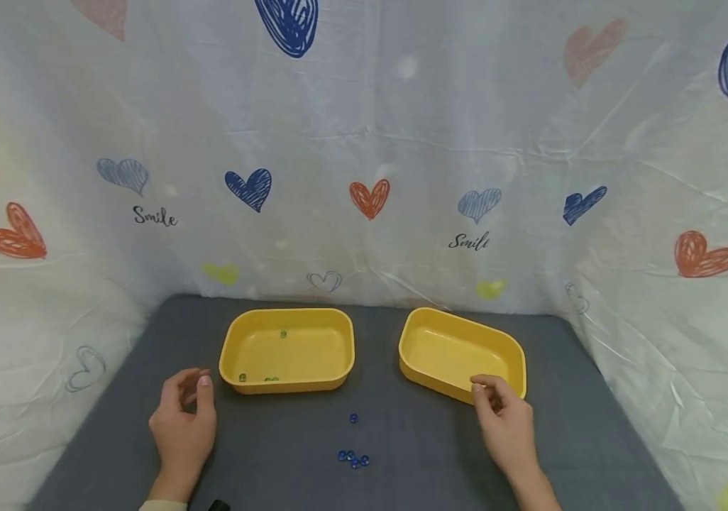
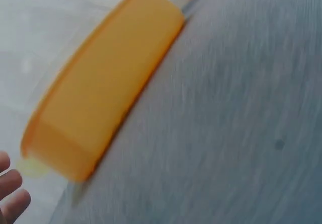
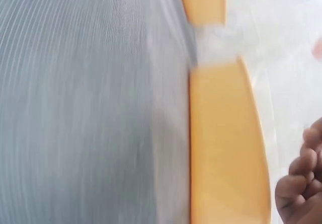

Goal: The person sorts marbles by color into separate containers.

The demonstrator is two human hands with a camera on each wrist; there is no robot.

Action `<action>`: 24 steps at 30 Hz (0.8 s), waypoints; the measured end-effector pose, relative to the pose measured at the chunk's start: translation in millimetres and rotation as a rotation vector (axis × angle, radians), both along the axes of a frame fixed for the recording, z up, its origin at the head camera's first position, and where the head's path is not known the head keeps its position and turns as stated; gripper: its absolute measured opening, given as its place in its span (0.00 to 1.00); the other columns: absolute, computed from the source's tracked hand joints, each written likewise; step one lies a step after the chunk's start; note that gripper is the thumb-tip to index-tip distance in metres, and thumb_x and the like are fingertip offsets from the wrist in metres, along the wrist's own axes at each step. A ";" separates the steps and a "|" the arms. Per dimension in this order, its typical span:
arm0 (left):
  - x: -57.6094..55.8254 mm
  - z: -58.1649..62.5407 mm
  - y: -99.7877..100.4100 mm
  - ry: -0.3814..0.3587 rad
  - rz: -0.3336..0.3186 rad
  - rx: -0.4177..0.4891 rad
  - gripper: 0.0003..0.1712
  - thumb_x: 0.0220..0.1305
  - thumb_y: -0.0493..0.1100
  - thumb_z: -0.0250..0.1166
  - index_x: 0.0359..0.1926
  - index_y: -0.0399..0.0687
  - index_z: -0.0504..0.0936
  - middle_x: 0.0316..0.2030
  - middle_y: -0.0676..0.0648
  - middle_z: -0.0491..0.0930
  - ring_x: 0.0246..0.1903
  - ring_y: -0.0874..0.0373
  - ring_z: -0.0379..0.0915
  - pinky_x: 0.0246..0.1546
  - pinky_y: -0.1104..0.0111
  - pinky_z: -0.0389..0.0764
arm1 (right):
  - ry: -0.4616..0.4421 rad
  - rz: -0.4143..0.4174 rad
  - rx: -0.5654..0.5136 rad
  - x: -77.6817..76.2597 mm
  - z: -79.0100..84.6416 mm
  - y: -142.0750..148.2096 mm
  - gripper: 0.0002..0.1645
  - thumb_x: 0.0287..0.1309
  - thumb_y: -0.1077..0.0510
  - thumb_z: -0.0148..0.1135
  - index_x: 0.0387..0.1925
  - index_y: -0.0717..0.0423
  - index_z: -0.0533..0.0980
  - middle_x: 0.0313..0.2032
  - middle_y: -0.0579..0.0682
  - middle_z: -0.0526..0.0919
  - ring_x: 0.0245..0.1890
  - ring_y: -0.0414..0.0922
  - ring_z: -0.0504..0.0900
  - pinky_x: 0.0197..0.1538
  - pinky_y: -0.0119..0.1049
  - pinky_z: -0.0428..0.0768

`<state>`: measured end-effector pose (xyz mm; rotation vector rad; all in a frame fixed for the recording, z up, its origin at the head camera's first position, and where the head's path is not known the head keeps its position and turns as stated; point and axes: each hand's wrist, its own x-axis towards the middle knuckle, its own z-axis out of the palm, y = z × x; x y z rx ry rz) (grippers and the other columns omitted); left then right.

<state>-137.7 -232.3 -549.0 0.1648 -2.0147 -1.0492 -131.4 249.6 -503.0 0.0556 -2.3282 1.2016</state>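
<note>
My left hand (image 1: 183, 419) hovers just left of the left yellow tray (image 1: 287, 386), fingers loosely bent, and no object shows in it. Over the front edge of the right yellow tray (image 1: 431, 380) is my right hand (image 1: 506, 424), fingers loosely curled with nothing visible between them. Several small green glass marbles (image 1: 284, 333) lie in the left tray. On the grey cloth between the hands, several blue glass marbles (image 1: 355, 463) sit in a cluster, with a single blue marble (image 1: 354, 419) a little behind them. No marbles are visible inside the right tray.
A dark grey cloth (image 1: 274, 440) covers the table. Behind it and at both sides hangs a white curtain (image 1: 313, 241) printed with hearts. A small black object (image 1: 219, 505) pokes in at the bottom edge near my left forearm. Both wrist views are blurred.
</note>
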 end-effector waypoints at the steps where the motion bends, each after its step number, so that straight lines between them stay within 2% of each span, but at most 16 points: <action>1: 1.3 1.6 3.6 0.037 -0.011 0.001 0.11 0.76 0.34 0.69 0.55 0.34 0.85 0.40 0.42 0.91 0.34 0.84 0.77 0.34 0.87 0.75 | 0.015 -0.045 0.024 1.2 -0.7 7.1 0.05 0.74 0.66 0.69 0.43 0.55 0.89 0.24 0.45 0.82 0.18 0.38 0.73 0.23 0.28 0.72; 3: 4.4 4.7 13.8 0.094 -0.067 -0.008 0.06 0.74 0.31 0.69 0.49 0.33 0.86 0.30 0.44 0.90 0.26 0.82 0.75 0.27 0.84 0.75 | 0.045 -0.130 0.073 3.0 -2.9 20.1 0.05 0.73 0.66 0.70 0.42 0.56 0.89 0.23 0.44 0.79 0.19 0.37 0.71 0.24 0.27 0.69; 4: 6.8 6.5 20.4 0.099 -0.111 -0.011 0.05 0.73 0.29 0.69 0.47 0.34 0.86 0.27 0.46 0.88 0.23 0.80 0.76 0.24 0.83 0.75 | 0.052 -0.166 0.089 3.7 -4.3 25.8 0.04 0.72 0.66 0.71 0.42 0.57 0.89 0.23 0.45 0.78 0.21 0.38 0.70 0.26 0.27 0.68; 6: 12.3 9.0 35.3 0.073 -0.221 -0.015 0.05 0.72 0.28 0.69 0.46 0.36 0.87 0.24 0.50 0.87 0.20 0.73 0.76 0.20 0.79 0.76 | 0.043 -0.225 0.095 4.3 -7.7 35.7 0.03 0.71 0.65 0.72 0.43 0.60 0.89 0.28 0.50 0.76 0.28 0.41 0.71 0.31 0.26 0.67; 7: 15.2 9.8 43.4 0.031 -0.287 -0.014 0.06 0.72 0.28 0.70 0.46 0.37 0.88 0.25 0.52 0.87 0.20 0.70 0.77 0.20 0.78 0.77 | 0.025 -0.246 0.080 4.3 -9.8 40.2 0.04 0.71 0.64 0.72 0.45 0.62 0.88 0.33 0.53 0.76 0.32 0.43 0.71 0.34 0.25 0.66; 9: 22.0 10.5 59.3 -0.118 -0.438 0.017 0.08 0.73 0.30 0.72 0.50 0.40 0.89 0.27 0.54 0.87 0.20 0.67 0.78 0.22 0.75 0.78 | -0.050 -0.275 0.030 3.9 -14.1 48.0 0.12 0.73 0.61 0.72 0.52 0.65 0.86 0.44 0.60 0.75 0.42 0.49 0.71 0.39 0.25 0.67; 11: 27.2 11.4 74.5 -0.317 -0.600 0.056 0.12 0.75 0.35 0.71 0.56 0.42 0.88 0.31 0.55 0.87 0.23 0.65 0.79 0.24 0.72 0.80 | -0.168 -0.275 -0.061 3.9 -17.9 54.6 0.22 0.77 0.56 0.69 0.63 0.65 0.81 0.58 0.65 0.71 0.55 0.56 0.71 0.47 0.28 0.74; 12: 29.7 11.7 81.5 -0.421 -0.671 0.067 0.14 0.77 0.38 0.71 0.59 0.42 0.88 0.33 0.55 0.87 0.25 0.65 0.79 0.26 0.71 0.81 | -0.228 -0.260 -0.105 3.6 -19.7 57.6 0.26 0.79 0.52 0.68 0.68 0.64 0.78 0.65 0.67 0.68 0.63 0.60 0.70 0.53 0.33 0.78; 14: 34.2 11.3 93.9 -0.590 -0.777 0.053 0.18 0.78 0.43 0.71 0.63 0.44 0.86 0.36 0.57 0.87 0.30 0.65 0.80 0.30 0.69 0.81 | -0.335 -0.201 -0.186 2.5 -22.4 62.5 0.34 0.82 0.47 0.63 0.77 0.60 0.70 0.77 0.69 0.61 0.75 0.67 0.63 0.66 0.47 0.79; 16: 38.0 10.0 103.1 -0.671 -0.861 0.002 0.19 0.78 0.47 0.70 0.64 0.45 0.86 0.39 0.59 0.86 0.34 0.66 0.79 0.33 0.67 0.81 | -0.413 -0.137 -0.251 1.8 -24.4 65.8 0.39 0.84 0.43 0.59 0.83 0.57 0.63 0.83 0.66 0.55 0.82 0.66 0.56 0.75 0.56 0.71; 17: 39.6 9.1 107.2 -0.685 -0.884 -0.033 0.19 0.78 0.48 0.71 0.64 0.46 0.86 0.39 0.61 0.85 0.35 0.67 0.78 0.34 0.66 0.81 | -0.433 -0.108 -0.271 1.0 -25.7 67.1 0.40 0.85 0.43 0.57 0.85 0.56 0.61 0.84 0.64 0.53 0.84 0.64 0.55 0.78 0.52 0.69; 19: 42.4 6.8 113.5 -0.674 -0.901 -0.106 0.18 0.77 0.49 0.72 0.62 0.49 0.86 0.40 0.63 0.83 0.36 0.68 0.75 0.36 0.66 0.79 | -0.444 -0.071 -0.291 -1.6 -28.0 67.9 0.39 0.86 0.44 0.55 0.86 0.54 0.59 0.84 0.59 0.56 0.83 0.57 0.59 0.76 0.35 0.70; 21: 44.4 4.4 117.4 -0.652 -0.902 -0.149 0.16 0.76 0.48 0.73 0.59 0.53 0.87 0.40 0.64 0.81 0.36 0.68 0.72 0.36 0.66 0.78 | -0.435 -0.074 -0.286 -3.6 -29.5 67.2 0.37 0.87 0.46 0.55 0.85 0.54 0.60 0.75 0.62 0.69 0.71 0.51 0.74 0.61 0.22 0.74; 22: 45.0 3.2 118.8 -0.642 -0.899 -0.162 0.15 0.75 0.47 0.74 0.58 0.54 0.87 0.40 0.64 0.80 0.35 0.68 0.71 0.35 0.67 0.77 | -0.428 -0.079 -0.282 -4.4 -29.9 66.6 0.35 0.87 0.47 0.55 0.84 0.54 0.61 0.66 0.63 0.74 0.60 0.48 0.79 0.50 0.19 0.74; 23: 45.6 2.2 120.2 -0.631 -0.892 -0.181 0.14 0.74 0.46 0.75 0.57 0.56 0.87 0.40 0.64 0.79 0.35 0.68 0.70 0.35 0.67 0.77 | -0.421 -0.086 -0.284 -5.0 -30.3 65.9 0.34 0.87 0.48 0.55 0.83 0.54 0.63 0.56 0.63 0.76 0.49 0.46 0.79 0.42 0.21 0.71; 24: 45.8 1.1 120.9 -0.621 -0.890 -0.195 0.14 0.73 0.45 0.76 0.56 0.56 0.87 0.40 0.64 0.78 0.36 0.68 0.70 0.35 0.67 0.77 | -0.422 -0.088 -0.284 -5.3 -30.3 65.4 0.33 0.87 0.49 0.55 0.83 0.54 0.63 0.56 0.63 0.76 0.46 0.44 0.76 0.41 0.21 0.69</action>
